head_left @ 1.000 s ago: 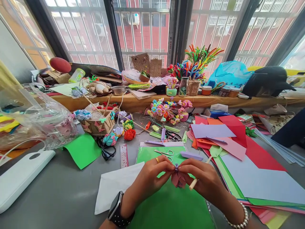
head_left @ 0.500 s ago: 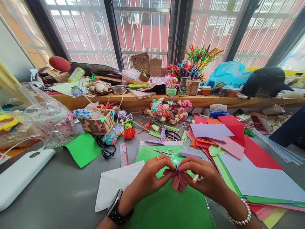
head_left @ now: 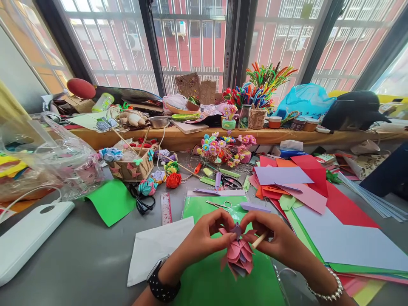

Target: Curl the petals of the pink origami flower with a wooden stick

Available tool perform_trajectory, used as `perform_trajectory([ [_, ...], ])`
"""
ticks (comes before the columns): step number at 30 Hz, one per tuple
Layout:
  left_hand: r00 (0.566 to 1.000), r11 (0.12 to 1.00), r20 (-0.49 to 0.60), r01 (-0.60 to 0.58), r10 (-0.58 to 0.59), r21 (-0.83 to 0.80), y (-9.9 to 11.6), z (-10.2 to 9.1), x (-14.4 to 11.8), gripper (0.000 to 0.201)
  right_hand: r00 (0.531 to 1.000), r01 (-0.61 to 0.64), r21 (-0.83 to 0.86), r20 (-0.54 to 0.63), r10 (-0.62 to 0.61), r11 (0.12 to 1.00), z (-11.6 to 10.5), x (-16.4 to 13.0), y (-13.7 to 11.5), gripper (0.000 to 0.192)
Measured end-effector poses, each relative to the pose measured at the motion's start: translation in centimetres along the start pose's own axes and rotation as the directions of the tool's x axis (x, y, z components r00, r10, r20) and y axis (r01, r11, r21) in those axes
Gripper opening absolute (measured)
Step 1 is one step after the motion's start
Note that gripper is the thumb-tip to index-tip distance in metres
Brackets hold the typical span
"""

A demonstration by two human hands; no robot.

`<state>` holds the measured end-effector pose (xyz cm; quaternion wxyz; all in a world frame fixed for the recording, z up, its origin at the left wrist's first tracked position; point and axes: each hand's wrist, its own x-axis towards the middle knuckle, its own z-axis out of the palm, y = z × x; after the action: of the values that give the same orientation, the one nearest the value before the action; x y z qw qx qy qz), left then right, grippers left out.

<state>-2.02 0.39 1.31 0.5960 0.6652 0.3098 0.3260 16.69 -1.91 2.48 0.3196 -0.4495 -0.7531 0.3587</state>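
A pink folded paper flower (head_left: 239, 255), with a purple piece at its top, is held up over the green sheet (head_left: 216, 282). My left hand (head_left: 208, 233) pinches the flower at its upper left, with thumb and forefinger closed on the paper. My right hand (head_left: 274, 238) is closed too, its forefinger and thumb at the flower's upper right. A short pale wooden stick (head_left: 259, 240) lies gripped between the fingers of that hand. Just beyond the hands, small scissors (head_left: 219, 204) and a strip of purple paper (head_left: 255, 207) rest on the plastic-covered green sheet.
A pile of coloured paper (head_left: 347, 233) covers the right side. To the left lie a white tissue (head_left: 156, 248), a ruler (head_left: 166, 208), glasses (head_left: 143, 203) and a white power bank (head_left: 32, 242). Paper flowers and a decorated basket (head_left: 132, 166) stand farther back.
The flower has been turned so its layered pink petals now face me, hanging lower than before. Both hands have shifted slightly, still on the flower, and the stick has tilted.
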Motion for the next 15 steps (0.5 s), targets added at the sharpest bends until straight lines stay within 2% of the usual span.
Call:
perform_trajectory([
  [6,0.999,0.992,-0.007,0.042,-0.043,-0.121,-0.49,-0.02,0.16,0.019,1.0,-0.024,0.053,-0.019,0.025,0.998,0.12,-0.07,0.09,0.008],
  [10,0.996,0.971,0.059,0.081,-0.069,-0.226,-0.52,-0.28,0.15,0.02,0.998,-0.048,0.087,-0.023,0.05,0.995,0.4,-0.19,-0.03,0.009],
  [15,0.997,0.977,0.051,0.065,-0.055,-0.205,-0.45,-0.46,0.11,0.017,0.998,-0.052,0.102,-0.023,0.054,0.993,0.67,-0.21,0.04,0.009],
])
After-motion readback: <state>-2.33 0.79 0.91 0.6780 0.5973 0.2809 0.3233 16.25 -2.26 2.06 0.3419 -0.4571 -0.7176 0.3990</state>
